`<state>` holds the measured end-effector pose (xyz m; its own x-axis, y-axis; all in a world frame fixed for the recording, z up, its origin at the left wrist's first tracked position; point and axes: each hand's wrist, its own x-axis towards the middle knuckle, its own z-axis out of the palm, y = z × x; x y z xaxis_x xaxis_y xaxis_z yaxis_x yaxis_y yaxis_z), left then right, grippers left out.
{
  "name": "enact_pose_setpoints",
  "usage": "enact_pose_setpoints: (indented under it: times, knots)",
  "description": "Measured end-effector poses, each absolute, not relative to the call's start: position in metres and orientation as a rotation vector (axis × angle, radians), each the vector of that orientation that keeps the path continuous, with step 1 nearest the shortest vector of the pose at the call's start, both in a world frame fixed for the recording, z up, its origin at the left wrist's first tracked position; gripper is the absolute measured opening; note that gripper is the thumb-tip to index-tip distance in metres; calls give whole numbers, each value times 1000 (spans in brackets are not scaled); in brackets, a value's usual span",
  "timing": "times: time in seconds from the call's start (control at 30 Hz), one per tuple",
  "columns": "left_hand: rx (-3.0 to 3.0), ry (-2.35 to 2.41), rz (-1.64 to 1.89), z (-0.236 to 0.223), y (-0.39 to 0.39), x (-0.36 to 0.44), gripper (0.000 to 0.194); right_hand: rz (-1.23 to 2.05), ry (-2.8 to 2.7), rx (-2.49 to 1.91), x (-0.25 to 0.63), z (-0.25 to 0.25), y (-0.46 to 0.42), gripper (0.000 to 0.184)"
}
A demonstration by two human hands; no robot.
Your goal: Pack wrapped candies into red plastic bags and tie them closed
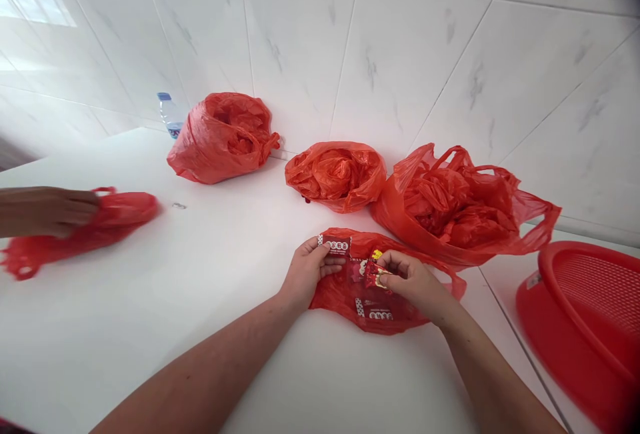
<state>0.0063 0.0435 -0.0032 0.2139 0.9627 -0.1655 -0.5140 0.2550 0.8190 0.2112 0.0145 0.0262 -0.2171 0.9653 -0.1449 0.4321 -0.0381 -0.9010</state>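
Note:
Near the middle of the table, my left hand [310, 271] is closed on a dark red packet [340, 246] with white round lettering. It lies over the left part of a flat red plastic bag [390, 325]. My right hand [407, 281] pinches a small candy in a red and yellow wrapper [374, 275] above the same bag. A bit of bright yellow wrapper [377, 255] shows beside those fingertips. Another dark red packet [377, 311] shows at the bag's lower part; whether it is inside or on top, I cannot tell.
Along the tiled wall stand a bulky red bag [215, 134], a smaller red bag [335, 177] and a wide red bag [460, 207]. A plastic bottle [170, 114] stands behind. A red basket [555, 327] is at right. Another person's hand [65, 211] touches a red bag [120, 221] at left.

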Motion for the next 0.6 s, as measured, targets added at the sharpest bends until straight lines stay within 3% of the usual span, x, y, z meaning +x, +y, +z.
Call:
enact_pose_setpoints:
  times: [0.6]
  knots:
    - [687, 737, 1143, -3, 44, 6, 13, 1202, -1710, -1522, 209, 30, 13, 10]
